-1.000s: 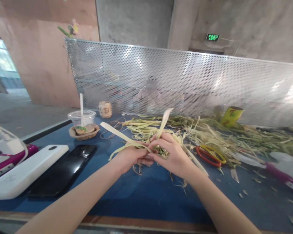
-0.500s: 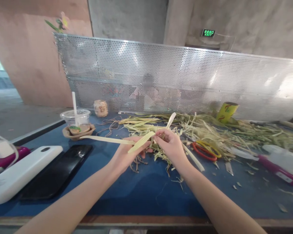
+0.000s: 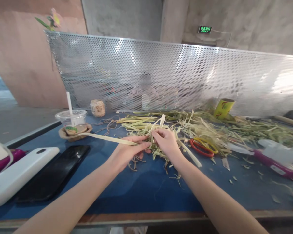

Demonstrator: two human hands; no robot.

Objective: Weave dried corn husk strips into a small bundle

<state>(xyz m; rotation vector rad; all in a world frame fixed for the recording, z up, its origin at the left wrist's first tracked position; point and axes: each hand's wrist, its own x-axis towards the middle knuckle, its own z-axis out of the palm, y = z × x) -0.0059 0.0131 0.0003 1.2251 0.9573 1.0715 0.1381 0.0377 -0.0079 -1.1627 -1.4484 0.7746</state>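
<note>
Pale dried leaf strips are in both hands above the blue table (image 3: 141,195). My left hand (image 3: 128,151) is closed on a long leaf strip (image 3: 109,139), whose free end reaches left toward the drink cup. Close beside it, my right hand (image 3: 164,139) pinches an upright leaf strip (image 3: 162,121) that bends over above the fingers. The fingertips of both hands nearly meet, and the spot where the strips come together is partly hidden by them. Behind and below lies a heap of shredded leaf fibre (image 3: 158,152).
To the left are a lidded cup with a straw (image 3: 72,122), a jar (image 3: 97,108), a black phone (image 3: 55,172) and a white power bank (image 3: 24,175). On the right lie red-and-yellow-handled scissors (image 3: 203,148), a blade (image 3: 225,163), a purple glue gun (image 3: 275,165) and a yellow tube (image 3: 223,109).
The broad strip that lay across my left hand has been drawn up and back between the fingers. My right hand has shifted slightly left, and the view has moved a little.
</note>
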